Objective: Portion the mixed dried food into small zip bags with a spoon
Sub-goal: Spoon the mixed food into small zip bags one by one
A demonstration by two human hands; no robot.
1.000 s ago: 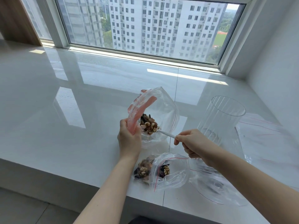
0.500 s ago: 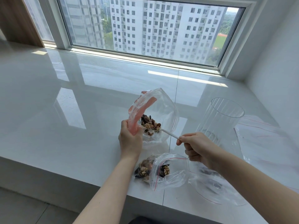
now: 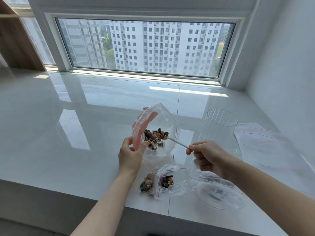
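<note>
**While gripping bag and spoon: filling a zip bag**

Head view: left hand [image 3: 130, 156] curled round open zip bag [image 3: 158, 133]; right hand [image 3: 207, 156] pinching white spoon [image 3: 175, 141], bowl inside bag among dried food [image 3: 154, 137]. Filled bag [image 3: 163, 182] below hands; clear jar [image 3: 216, 132] beyond right hand.

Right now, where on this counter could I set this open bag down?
Free: the white counter left of your left hand, and the strip toward the window. Crowded: filled bag at the front edge, clear jar and flat bags right.
</note>
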